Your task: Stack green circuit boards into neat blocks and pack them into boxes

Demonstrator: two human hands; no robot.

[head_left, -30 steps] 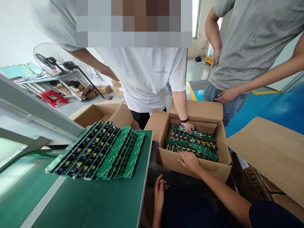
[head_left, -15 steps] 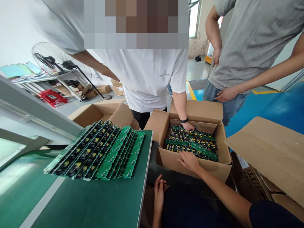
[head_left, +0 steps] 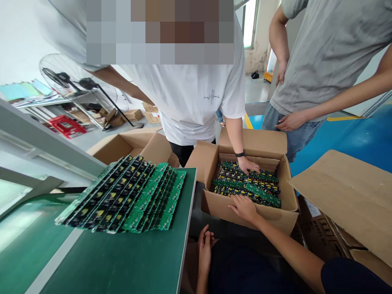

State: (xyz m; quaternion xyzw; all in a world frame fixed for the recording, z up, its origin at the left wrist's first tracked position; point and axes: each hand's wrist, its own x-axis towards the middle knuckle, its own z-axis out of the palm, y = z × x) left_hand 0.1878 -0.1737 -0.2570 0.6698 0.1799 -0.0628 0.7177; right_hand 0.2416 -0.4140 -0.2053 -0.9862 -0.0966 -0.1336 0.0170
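Observation:
My right hand [head_left: 245,209] rests on the near edge of an open cardboard box [head_left: 249,216], fingers spread out and touching the nearest circuit boards, gripping nothing. Rows of green circuit boards [head_left: 263,196] with yellow and black parts fill the box. My left hand [head_left: 206,241] is low beside the table edge, near my body, with loosely bent fingers and nothing visible in it. A co-worker's hand [head_left: 248,164] with a dark wristband lies on the boards at the far side of the box.
On the green table [head_left: 143,261] at left stands a leaning row of circuit boards [head_left: 128,196]. Another open carton [head_left: 128,143] sits behind it. At right are a cardboard flap [head_left: 343,188] and printed boxes [head_left: 321,228]. A second person in grey [head_left: 330,61] stands at the back right.
The co-worker's hand has shifted slightly right over the boards, and its fingers have spread. Both of my hands have stayed in place.

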